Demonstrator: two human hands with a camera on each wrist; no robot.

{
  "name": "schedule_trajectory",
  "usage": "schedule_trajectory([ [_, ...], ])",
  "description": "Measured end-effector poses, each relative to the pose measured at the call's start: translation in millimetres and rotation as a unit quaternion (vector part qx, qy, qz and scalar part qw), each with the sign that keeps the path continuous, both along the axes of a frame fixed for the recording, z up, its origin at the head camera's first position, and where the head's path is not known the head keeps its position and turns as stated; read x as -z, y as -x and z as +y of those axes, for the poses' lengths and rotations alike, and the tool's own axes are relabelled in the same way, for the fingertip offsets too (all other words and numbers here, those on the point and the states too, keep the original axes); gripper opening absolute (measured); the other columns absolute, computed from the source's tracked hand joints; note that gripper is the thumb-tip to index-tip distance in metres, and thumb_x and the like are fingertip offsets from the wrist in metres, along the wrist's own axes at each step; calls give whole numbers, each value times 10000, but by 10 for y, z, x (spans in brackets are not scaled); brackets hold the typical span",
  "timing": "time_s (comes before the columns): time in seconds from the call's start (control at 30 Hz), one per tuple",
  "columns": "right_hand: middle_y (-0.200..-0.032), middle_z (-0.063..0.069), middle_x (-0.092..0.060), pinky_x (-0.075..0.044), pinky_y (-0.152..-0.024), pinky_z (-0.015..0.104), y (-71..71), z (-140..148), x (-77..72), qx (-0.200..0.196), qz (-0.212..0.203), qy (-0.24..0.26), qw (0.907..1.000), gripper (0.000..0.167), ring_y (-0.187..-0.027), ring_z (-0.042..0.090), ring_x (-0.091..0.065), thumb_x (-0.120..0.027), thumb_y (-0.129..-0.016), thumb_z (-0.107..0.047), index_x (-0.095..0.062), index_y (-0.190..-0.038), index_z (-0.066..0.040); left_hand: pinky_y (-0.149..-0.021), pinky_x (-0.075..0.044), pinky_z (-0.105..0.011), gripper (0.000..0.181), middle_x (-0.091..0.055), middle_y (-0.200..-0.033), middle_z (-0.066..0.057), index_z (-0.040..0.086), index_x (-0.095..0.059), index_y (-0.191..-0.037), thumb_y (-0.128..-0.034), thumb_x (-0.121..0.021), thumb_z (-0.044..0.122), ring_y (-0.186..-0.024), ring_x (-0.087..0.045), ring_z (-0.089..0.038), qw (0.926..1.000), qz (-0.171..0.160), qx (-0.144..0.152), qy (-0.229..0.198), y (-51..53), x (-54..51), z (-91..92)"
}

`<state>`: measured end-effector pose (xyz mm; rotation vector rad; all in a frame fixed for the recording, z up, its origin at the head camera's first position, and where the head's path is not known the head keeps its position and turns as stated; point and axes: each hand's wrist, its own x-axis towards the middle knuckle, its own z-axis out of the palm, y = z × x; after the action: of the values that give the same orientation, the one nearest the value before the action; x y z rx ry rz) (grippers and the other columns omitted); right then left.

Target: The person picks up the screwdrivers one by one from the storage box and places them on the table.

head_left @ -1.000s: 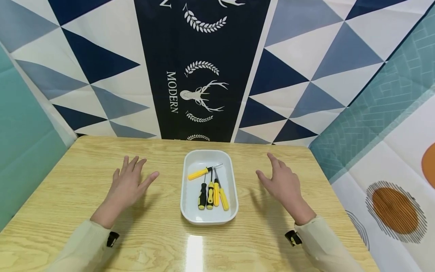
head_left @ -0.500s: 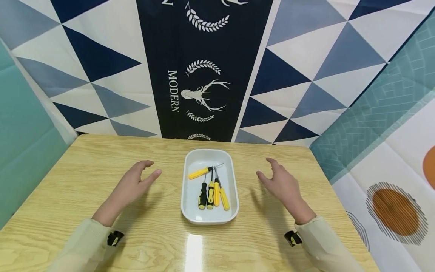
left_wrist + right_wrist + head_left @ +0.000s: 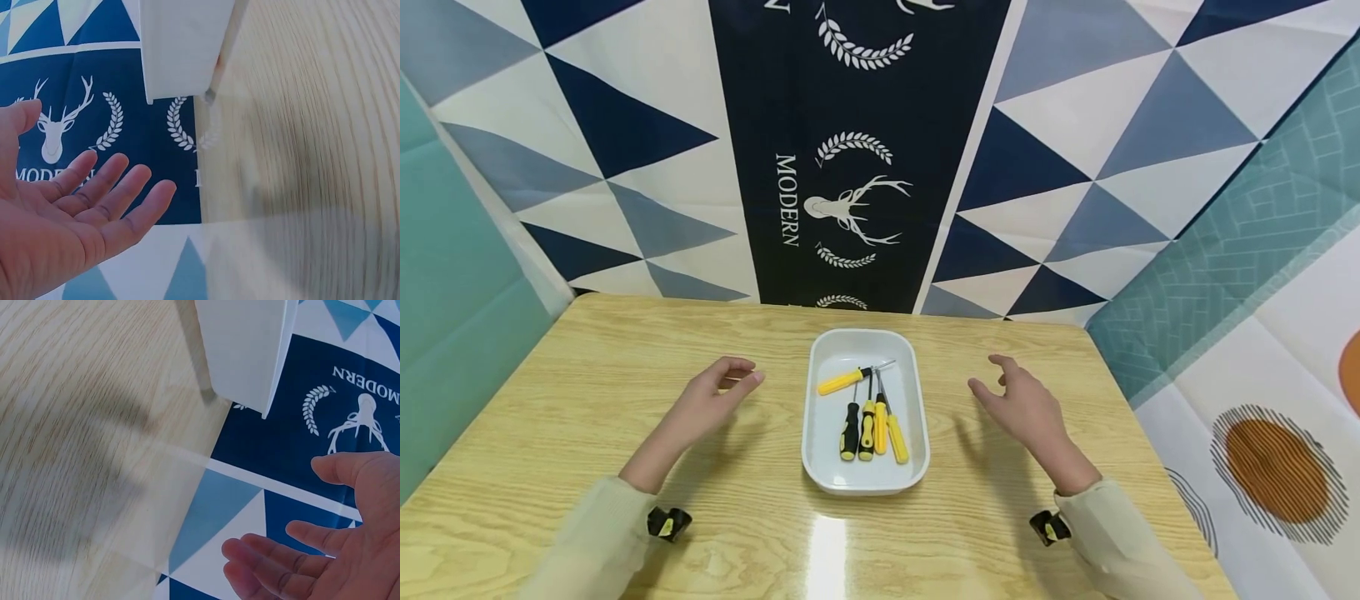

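A white tray (image 3: pixel 820 467) stands mid-table with several screwdrivers in it. One yellow screwdriver (image 3: pixel 841 382) lies slantwise toward the tray's far end. Below it, a black screwdriver (image 3: pixel 849 433), a black-and-yellow one (image 3: pixel 867 433) and yellow ones (image 3: pixel 897 440) lie side by side, shafts pointing away from me. Left of the tray my left hand (image 3: pixel 711 404) hovers over the table, holding nothing; the left wrist view shows its fingers loosely bent. To the tray's right, my right hand (image 3: pixel 1026 408) is also held in the air, thumb and fingers apart, touching nothing.
The wooden table (image 3: pixel 737 550) ends at a patterned wall cloth (image 3: pixel 850 100) behind the tray. Hanging cloths flank it: a teal one (image 3: pixel 460 292) on the left and a white one (image 3: pixel 1285 350) with brown circles on the right.
My left hand has drawn its spread fingers together and moved slightly right toward the tray. My right hand stays nearly in place, its fingers slightly more bent. The screwdrivers lie as before.
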<state>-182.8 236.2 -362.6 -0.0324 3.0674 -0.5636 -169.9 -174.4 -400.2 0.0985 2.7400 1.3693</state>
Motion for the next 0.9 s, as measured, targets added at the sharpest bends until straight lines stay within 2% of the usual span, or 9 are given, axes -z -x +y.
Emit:
schedule_trajectory([
  [0.2,-1213,253,-580,-502,-663,442,3,-10,45,-16,1,45,10000,658,-975,357,-617,-483,-917,-506,-398,-1387,-53,-860,-507,-413,625,-541,-1266,-166,59,-470,-1299,-928,-431,561,-1150,-521,-319,9980,-269,32,-576,48,64,68],
  [0.33,-1201,253,-587,-504,-667,440,6,-8,68,-30,26,49,10000,645,-973,354,-619,-489,-917,-494,-410,-1376,-47,-836,-541,-417,646,-508,-1288,-226,13,-433,-1315,-945,-407,542,-1175,-517,-363,9924,-426,103,-1150,63,98,110],
  [0.43,-1194,255,-590,-503,-664,439,7,-6,80,-29,11,58,10000,627,-971,354,-619,-496,-919,-473,-417,-1370,-45,-822,-551,-413,626,-500,-1279,-244,2,-433,-1306,-949,-428,516,-1170,-521,-380,9887,-487,126,-1409,73,126,147],
  [0.73,-1190,240,-601,-505,-752,479,22,-86,98,-71,16,176,9998,600,-999,354,-616,-500,-918,-461,-443,-1356,-55,-792,-563,-404,546,-503,-1228,-250,-12,-433,-1296,-939,-538,387,-1072,-565,-353,9755,-844,18,-2030,95,205,299],
  [0.9,-1187,235,-603,-501,-767,479,49,-152,97,-47,-23,229,9997,585,-1002,348,-613,-507,-918,-452,-453,-1351,-63,-775,-568,-398,534,-517,-1208,-225,-21,-427,-1302,-935,-558,344,-1066,-567,-343,9713,-972,5,-2173,112,233,381],
])
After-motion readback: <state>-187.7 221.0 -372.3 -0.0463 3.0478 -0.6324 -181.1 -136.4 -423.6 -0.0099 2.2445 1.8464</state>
